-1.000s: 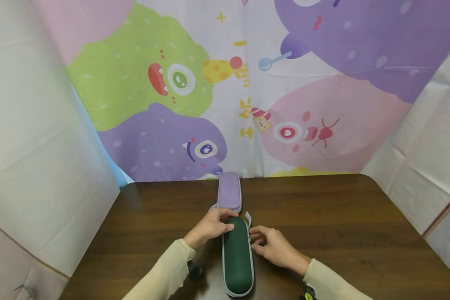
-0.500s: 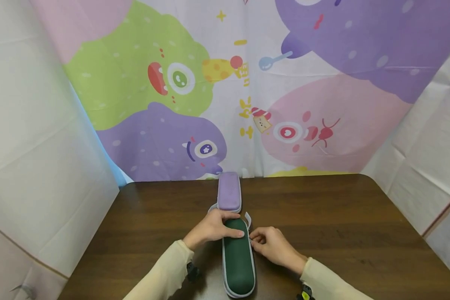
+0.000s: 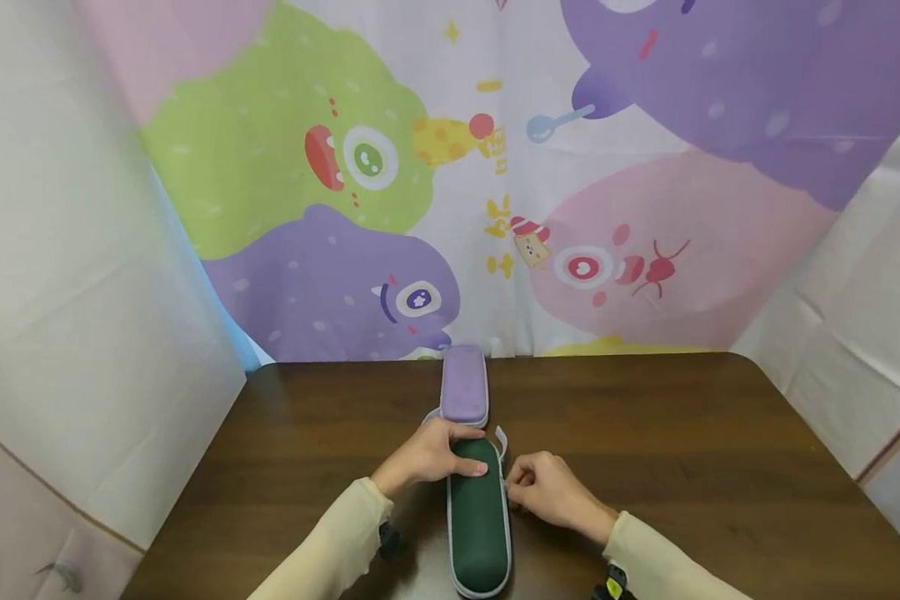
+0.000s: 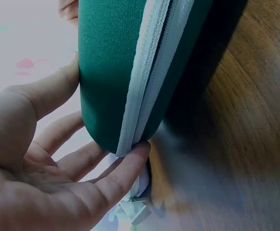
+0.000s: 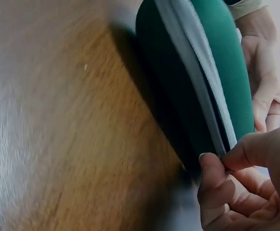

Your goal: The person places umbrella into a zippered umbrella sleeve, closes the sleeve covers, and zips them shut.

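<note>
Holding the rounded far end of the green case [image 3: 480,525] with your left hand [image 3: 431,454], you have the thumb laid across the top and the fingers round the end. Your right hand [image 3: 551,492] is held narrow beside the case's right edge, thumb and forefinger pinching the zip [image 5: 200,72], the other fingers folded in; exactly which part of it they hold is hidden behind the fingertips. Both wrist views show you the zip as two pale bands with a dark line between them.

The case lies lengthwise in front of you on the brown table [image 3: 645,433], between your two hands, and a short pale strap [image 3: 502,442] sticks up by its far right end. Just past your left fingers is a purple case [image 3: 463,383], roughly in line with the green one, with a pale loop [image 3: 431,415] at its near left corner. Your cream sleeves [image 3: 322,542] come in from the bottom on either side. Facing you behind the table hangs a cloth [image 3: 607,192] printed with green, purple and pink cartoon creatures, and pale sheets [image 3: 67,250] hang at both sides
</note>
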Demonstrator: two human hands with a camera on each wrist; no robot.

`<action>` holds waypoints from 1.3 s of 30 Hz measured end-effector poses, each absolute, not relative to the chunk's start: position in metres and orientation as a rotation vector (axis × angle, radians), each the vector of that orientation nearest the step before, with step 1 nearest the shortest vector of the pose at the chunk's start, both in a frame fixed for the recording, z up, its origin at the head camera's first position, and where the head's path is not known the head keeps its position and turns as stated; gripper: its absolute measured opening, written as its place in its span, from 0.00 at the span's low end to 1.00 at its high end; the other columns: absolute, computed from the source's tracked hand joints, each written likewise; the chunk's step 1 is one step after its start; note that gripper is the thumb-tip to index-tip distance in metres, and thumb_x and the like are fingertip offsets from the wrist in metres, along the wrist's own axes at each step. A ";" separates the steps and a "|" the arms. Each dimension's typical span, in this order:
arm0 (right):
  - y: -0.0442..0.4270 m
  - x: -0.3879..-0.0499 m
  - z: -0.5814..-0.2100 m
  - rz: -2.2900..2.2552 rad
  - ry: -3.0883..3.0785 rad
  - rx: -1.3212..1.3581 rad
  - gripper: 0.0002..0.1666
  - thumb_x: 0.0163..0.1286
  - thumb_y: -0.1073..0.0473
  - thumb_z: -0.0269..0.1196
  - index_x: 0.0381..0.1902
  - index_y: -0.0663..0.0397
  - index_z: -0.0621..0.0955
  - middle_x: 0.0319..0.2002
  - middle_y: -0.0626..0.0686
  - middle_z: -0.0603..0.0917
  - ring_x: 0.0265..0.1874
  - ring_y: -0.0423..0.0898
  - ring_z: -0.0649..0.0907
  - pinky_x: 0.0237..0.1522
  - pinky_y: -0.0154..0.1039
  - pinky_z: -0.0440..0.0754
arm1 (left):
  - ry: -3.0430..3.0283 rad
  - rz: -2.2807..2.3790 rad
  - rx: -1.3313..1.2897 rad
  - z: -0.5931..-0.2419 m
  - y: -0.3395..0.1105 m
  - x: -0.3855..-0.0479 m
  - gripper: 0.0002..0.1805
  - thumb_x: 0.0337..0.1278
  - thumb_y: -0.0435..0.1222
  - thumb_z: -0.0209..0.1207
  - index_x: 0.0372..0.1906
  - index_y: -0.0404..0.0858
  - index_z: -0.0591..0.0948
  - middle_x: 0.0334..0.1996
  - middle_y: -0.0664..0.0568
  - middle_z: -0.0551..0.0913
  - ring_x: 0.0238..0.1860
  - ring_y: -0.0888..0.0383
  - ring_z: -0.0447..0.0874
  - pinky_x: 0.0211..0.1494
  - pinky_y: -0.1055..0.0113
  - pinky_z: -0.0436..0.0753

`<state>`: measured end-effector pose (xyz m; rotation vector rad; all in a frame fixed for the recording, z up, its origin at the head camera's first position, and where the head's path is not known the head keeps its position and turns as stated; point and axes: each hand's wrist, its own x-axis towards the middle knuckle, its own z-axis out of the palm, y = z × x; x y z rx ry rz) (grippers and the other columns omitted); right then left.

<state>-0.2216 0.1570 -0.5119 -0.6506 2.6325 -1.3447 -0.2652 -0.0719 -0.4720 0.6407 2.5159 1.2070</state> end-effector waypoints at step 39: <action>0.165 -0.212 -0.517 -1.236 2.634 -0.878 0.11 0.62 0.68 0.65 0.24 0.46 0.83 0.21 0.37 0.82 0.21 0.29 0.78 0.26 0.29 0.78 | 2.586 1.105 0.658 -0.470 -0.068 -0.262 0.30 0.53 0.40 0.76 0.60 0.30 0.84 0.58 0.42 0.86 0.61 0.46 0.82 0.63 0.50 0.81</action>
